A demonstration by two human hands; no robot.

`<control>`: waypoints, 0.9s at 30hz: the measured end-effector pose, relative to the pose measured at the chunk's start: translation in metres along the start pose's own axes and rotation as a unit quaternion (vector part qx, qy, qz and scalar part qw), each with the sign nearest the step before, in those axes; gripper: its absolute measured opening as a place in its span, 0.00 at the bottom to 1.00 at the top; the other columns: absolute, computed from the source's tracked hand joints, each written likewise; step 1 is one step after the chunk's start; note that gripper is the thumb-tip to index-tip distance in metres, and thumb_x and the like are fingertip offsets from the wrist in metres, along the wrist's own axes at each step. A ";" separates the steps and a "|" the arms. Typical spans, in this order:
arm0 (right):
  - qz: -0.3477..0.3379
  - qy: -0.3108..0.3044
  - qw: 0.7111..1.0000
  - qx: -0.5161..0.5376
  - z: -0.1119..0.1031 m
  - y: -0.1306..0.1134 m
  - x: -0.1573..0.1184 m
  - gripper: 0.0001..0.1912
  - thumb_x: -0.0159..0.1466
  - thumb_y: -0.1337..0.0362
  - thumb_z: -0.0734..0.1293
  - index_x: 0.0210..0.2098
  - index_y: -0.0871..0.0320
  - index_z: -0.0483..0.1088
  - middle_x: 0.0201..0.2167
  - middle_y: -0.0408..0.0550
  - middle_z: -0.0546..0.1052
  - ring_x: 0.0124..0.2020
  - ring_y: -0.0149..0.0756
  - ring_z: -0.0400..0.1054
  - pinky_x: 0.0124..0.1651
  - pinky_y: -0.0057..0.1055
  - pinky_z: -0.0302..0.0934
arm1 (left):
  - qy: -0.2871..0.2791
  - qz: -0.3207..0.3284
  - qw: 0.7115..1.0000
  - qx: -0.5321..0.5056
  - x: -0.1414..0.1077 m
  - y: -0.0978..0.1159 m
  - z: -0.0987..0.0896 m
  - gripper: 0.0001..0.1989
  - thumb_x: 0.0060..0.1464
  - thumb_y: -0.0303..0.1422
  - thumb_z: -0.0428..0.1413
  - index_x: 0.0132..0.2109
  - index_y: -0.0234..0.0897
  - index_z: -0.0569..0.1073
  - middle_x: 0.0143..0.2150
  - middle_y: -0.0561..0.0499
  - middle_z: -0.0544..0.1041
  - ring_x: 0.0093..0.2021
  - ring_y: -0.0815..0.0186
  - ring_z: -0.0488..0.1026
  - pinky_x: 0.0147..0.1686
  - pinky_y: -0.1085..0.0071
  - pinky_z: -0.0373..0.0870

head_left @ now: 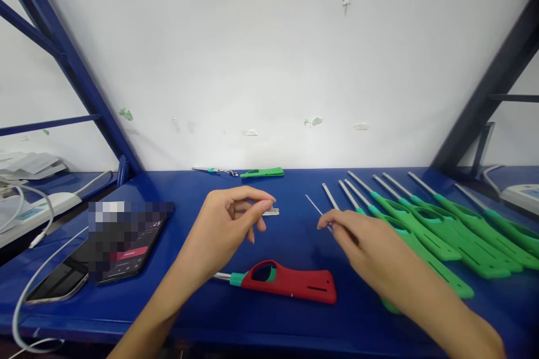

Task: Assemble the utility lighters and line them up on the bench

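Over the middle of the blue shelf, my left hand is closed in a pinch. A small, flat, silvery piece sticks out past its thumb and fingertips. To its right, my right hand has its fingers wrapped round a thin metal rod, which points up and left; its grip end is mostly covered by the fingers. Below both hands lies a red lighter with a long metal nozzle, its tip behind my left wrist. Several green lighters of the same shape lie side by side beside and beyond my right forearm.
Against the wall are a green lighter casing and a nozzle with loose wires. Two phones lie at left, with a white cable nearby. Blue metal struts flank the shelf.
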State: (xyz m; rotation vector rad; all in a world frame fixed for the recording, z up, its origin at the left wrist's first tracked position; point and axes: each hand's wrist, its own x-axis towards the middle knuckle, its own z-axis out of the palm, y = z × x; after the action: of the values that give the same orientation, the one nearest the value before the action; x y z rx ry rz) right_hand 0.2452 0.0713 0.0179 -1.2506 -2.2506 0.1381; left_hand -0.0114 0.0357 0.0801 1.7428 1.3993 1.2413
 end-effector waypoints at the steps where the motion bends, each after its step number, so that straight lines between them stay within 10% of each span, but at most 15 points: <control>1: 0.003 0.010 0.999 0.050 -0.007 0.000 -0.001 0.16 0.78 0.62 0.58 0.49 0.49 0.78 0.42 0.46 0.85 0.40 0.42 0.82 0.42 0.36 0.72 | 0.003 -0.008 0.999 -0.032 0.002 -0.001 0.002 0.11 0.62 0.39 0.64 0.42 0.36 0.84 0.24 0.52 0.80 0.21 0.69 0.73 0.22 0.74 0.71; 5: 0.027 0.045 0.987 0.150 -0.031 -0.006 -0.007 0.18 0.69 0.46 0.72 0.51 0.47 0.79 0.37 0.44 0.84 0.36 0.41 0.80 0.35 0.32 0.73 | 0.011 -0.025 0.992 -0.120 0.003 -0.008 0.007 0.10 0.59 0.38 0.66 0.39 0.34 0.84 0.24 0.51 0.80 0.23 0.69 0.74 0.23 0.74 0.72; 12: 0.047 0.243 0.932 0.265 -0.041 -0.024 -0.015 0.12 0.73 0.48 0.69 0.42 0.48 0.79 0.28 0.42 0.77 0.28 0.37 0.74 0.30 0.29 0.70 | -0.008 -0.050 0.980 -0.193 -0.004 -0.017 0.018 0.13 0.58 0.40 0.67 0.41 0.33 0.84 0.35 0.44 0.86 0.26 0.67 0.79 0.19 0.78 0.67; 27: 0.019 0.248 0.879 0.407 -0.028 -0.026 -0.010 0.09 0.76 0.55 0.68 0.42 0.49 0.79 0.33 0.43 0.77 0.30 0.32 0.73 0.32 0.23 0.73 | -0.057 -0.095 0.953 -0.281 -0.010 -0.020 0.032 0.14 0.55 0.42 0.72 0.41 0.36 0.84 0.32 0.46 0.86 0.26 0.67 0.80 0.15 0.81 0.59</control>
State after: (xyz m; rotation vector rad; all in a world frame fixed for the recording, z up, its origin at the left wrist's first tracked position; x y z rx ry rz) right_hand 0.2438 0.0439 0.0467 -0.7422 -1.4554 0.6292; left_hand 0.0090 0.0351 0.0466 1.2352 0.9875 1.2539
